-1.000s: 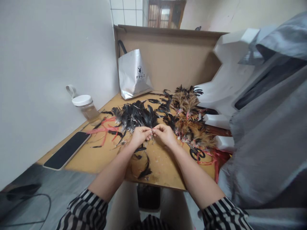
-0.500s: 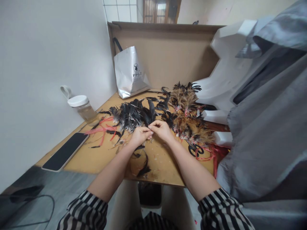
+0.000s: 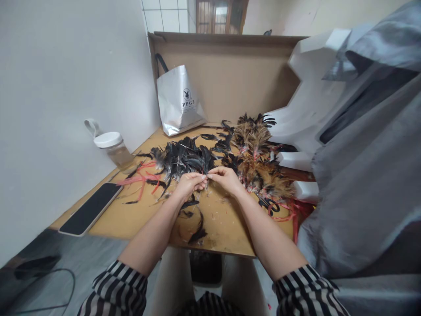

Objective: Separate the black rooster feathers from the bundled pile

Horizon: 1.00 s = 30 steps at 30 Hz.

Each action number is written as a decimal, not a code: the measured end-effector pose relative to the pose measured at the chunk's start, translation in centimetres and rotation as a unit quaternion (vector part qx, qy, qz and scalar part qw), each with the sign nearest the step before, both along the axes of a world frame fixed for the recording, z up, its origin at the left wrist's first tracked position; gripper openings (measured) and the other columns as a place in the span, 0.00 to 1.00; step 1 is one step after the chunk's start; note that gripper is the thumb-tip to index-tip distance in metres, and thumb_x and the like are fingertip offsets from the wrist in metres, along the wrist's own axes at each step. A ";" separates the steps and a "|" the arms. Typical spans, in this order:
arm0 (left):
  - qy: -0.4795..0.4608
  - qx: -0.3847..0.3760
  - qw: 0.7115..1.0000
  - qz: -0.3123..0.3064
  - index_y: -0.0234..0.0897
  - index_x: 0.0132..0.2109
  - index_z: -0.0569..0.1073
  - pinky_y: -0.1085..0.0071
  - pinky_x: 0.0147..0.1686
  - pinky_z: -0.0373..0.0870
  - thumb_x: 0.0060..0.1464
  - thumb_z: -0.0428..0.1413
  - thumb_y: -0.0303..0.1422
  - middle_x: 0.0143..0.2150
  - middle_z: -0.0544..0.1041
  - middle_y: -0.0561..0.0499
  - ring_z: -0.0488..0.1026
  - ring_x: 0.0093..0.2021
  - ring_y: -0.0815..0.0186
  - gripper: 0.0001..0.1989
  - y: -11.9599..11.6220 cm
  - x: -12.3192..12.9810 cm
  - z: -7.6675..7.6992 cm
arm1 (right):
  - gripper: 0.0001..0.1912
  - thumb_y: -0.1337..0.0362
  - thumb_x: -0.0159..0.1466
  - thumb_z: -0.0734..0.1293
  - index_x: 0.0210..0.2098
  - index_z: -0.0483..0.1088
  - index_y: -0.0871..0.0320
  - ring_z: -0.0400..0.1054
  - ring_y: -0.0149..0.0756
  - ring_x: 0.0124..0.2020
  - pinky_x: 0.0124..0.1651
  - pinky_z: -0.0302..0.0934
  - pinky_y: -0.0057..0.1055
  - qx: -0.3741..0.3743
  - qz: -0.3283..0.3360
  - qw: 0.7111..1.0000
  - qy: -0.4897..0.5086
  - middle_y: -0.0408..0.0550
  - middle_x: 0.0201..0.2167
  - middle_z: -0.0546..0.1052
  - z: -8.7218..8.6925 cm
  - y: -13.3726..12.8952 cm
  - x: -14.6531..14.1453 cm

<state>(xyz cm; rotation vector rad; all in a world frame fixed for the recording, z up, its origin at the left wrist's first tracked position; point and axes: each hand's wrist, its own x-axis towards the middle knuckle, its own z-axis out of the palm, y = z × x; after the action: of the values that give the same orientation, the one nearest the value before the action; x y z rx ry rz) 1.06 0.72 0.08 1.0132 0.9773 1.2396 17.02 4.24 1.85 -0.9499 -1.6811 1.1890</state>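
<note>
My left hand (image 3: 189,184) and my right hand (image 3: 226,179) meet fingertip to fingertip just in front of a heap of black feathers (image 3: 182,153). Both are closed in a pinch. A dark feather (image 3: 206,157) rises from between the fingertips, its base hidden by them. Whether it is a single feather or a few, I cannot tell. Bundles of brown and black feathers (image 3: 259,173), tied with pinkish red strip, lie right of my right hand. Red plastic strips (image 3: 141,177) lie left of the heap. Loose black feathers (image 3: 198,232) rest near the table's front edge.
Black-handled scissors (image 3: 269,204) lie beside more red strip (image 3: 296,210) on the right. A phone (image 3: 90,210) and a white-lidded jar (image 3: 115,149) are on the left. Behind stands a silver bag (image 3: 179,103) against a cardboard wall (image 3: 243,74). Grey cloth (image 3: 368,175) hangs at right.
My fingertips have drawn level, and my right hand has shifted slightly right. The dark feather at the fingertips has shifted left and slightly down.
</note>
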 end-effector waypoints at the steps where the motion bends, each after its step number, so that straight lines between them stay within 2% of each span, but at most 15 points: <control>1: 0.003 0.001 1.000 -0.002 0.29 0.28 0.74 0.80 0.21 0.64 0.40 0.60 0.34 0.24 0.73 0.49 0.67 0.21 0.76 0.10 0.0 0.0 0.0 | 0.12 0.60 0.48 0.68 0.29 0.72 0.62 0.65 0.29 0.26 0.33 0.58 0.28 0.002 -0.001 1.000 0.001 0.47 0.26 0.74 0.0 -0.1 -0.2; 7: 0.012 0.001 1.000 -0.005 0.29 0.28 0.74 0.81 0.21 0.64 0.40 0.60 0.33 0.24 0.74 0.48 0.68 0.21 0.75 0.10 -0.1 0.0 0.1 | 0.10 0.60 0.51 0.65 0.24 0.70 0.62 0.63 0.28 0.24 0.31 0.57 0.26 0.034 0.013 0.999 0.002 0.45 0.23 0.73 -0.1 -0.3 -0.6; 11: -0.026 -0.035 0.999 0.000 0.29 0.31 0.74 0.81 0.24 0.66 0.38 0.62 0.31 0.25 0.74 0.48 0.70 0.23 0.75 0.11 0.1 -0.2 0.1 | 0.10 0.60 0.53 0.64 0.25 0.69 0.63 0.62 0.27 0.24 0.30 0.56 0.25 0.039 0.030 0.999 -0.013 0.45 0.23 0.73 0.1 -0.5 -0.3; 17: -0.076 -0.066 0.995 -0.003 0.29 0.30 0.73 0.81 0.26 0.67 0.33 0.63 0.26 0.24 0.74 0.50 0.71 0.24 0.74 0.12 0.1 -0.5 0.2 | 0.12 0.58 0.52 0.65 0.26 0.70 0.62 0.62 0.27 0.25 0.31 0.56 0.25 0.038 0.084 0.995 -0.042 0.45 0.24 0.73 0.1 -0.6 0.2; 21: -0.029 -0.050 0.998 -0.010 0.29 0.30 0.72 0.79 0.27 0.67 0.33 0.63 0.27 0.26 0.75 0.49 0.71 0.25 0.74 0.13 -0.1 -0.4 0.3 | 0.14 0.56 0.52 0.64 0.27 0.70 0.62 0.61 0.26 0.23 0.28 0.55 0.24 0.023 0.058 0.998 0.006 0.44 0.24 0.72 0.0 -0.5 0.2; 24: 0.018 -0.012 1.000 -0.014 0.30 0.30 0.72 0.78 0.26 0.66 0.33 0.63 0.30 0.28 0.75 0.48 0.70 0.26 0.73 0.13 -0.3 -0.3 0.5 | 0.15 0.57 0.55 0.62 0.36 0.70 0.61 0.62 0.26 0.23 0.28 0.57 0.25 0.028 0.057 0.997 0.047 0.46 0.28 0.73 0.2 -0.7 0.1; 27: 0.052 0.027 0.998 -0.020 0.30 0.31 0.72 0.76 0.26 0.65 0.34 0.63 0.32 0.28 0.75 0.48 0.70 0.27 0.71 0.14 -0.5 -0.2 0.6 | 0.14 0.62 0.57 0.59 0.41 0.68 0.59 0.64 0.28 0.25 0.31 0.58 0.27 0.080 0.060 0.995 0.002 0.46 0.30 0.73 0.4 -1.0 0.0; 30: 0.068 0.047 0.997 -0.007 0.31 0.31 0.72 0.75 0.25 0.65 0.34 0.63 0.33 0.27 0.75 0.49 0.68 0.24 0.72 0.14 -0.4 -0.1 0.6 | 0.13 0.67 0.58 0.58 0.38 0.70 0.58 0.66 0.31 0.32 0.39 0.58 0.29 0.197 0.045 0.976 -0.076 0.47 0.32 0.74 0.5 -1.3 -0.1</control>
<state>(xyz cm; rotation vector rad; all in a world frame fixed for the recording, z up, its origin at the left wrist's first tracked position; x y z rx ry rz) 0.94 0.29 0.72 1.1898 1.0219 1.2267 16.92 2.93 2.38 -0.7359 -2.0052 0.8089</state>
